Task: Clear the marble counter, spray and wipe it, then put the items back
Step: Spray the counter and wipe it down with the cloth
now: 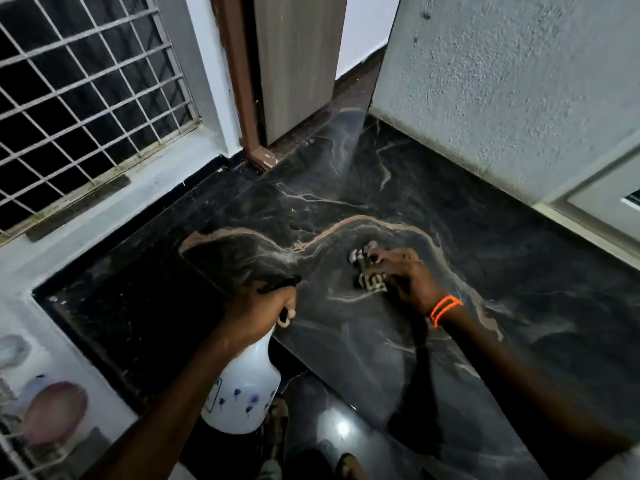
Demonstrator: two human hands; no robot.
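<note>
Left hand (pixel 263 308) is clenched around the trigger of a white spray bottle (pixel 242 393) hanging just off the marble counter's (pixel 381 188) near edge. Right hand (pixel 405 277) presses a small patterned cloth (pixel 369 268) onto mid-counter, fingers curled over it.

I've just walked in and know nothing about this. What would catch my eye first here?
Probably the black marble counter, crossed by a pale tan vein, filling the middle of the view. Over it, the left hand holds a white spray bottle printed with blue flowers, while the right hand, a bright orange band at its wrist, presses a small patterned cloth against the stone. At upper left, a barred window grille shows darkness outside.
</note>
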